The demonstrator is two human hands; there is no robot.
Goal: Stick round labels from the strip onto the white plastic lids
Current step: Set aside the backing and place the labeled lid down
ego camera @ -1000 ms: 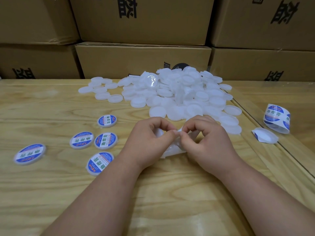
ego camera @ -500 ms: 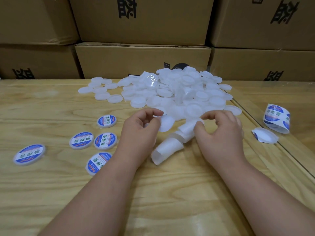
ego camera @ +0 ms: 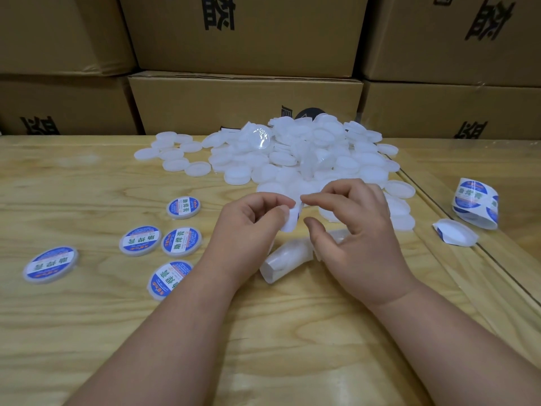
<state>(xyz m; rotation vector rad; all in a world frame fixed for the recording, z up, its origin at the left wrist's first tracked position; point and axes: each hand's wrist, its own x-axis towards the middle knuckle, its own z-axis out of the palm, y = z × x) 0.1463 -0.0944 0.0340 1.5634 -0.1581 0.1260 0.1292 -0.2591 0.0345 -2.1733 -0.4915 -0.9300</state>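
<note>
A single white lid (ego camera: 290, 218) sits pinched on edge between the thumb and curled fingers of the left hand (ego camera: 248, 230), held just above the wooden table (ego camera: 87, 332) in front of the person. The right hand (ego camera: 354, 232) hovers close beside it, grasping nothing: its forefinger stretches toward the lid's top edge (whether it actually touches is hard to tell) and its thumb hangs apart below, leaving a wide gap. Under both hands lies a curled piece of white backing strip (ego camera: 285, 260), resting on the table. Directly behind the hands spreads the heap of plain white lids (ego camera: 292, 159), some piled, some scattered singly toward the left. To the left of the left forearm lie five labelled lids (ego camera: 181, 241), their blue-and-white round labels facing up, each apart from the next. At the far right a coiled strip of labels (ego camera: 475, 202) stands on its edge, with a loose curl of backing (ego camera: 455, 236) just in front of it. Stacked cardboard boxes (ego camera: 246, 104) wall off the table's far edge.
</note>
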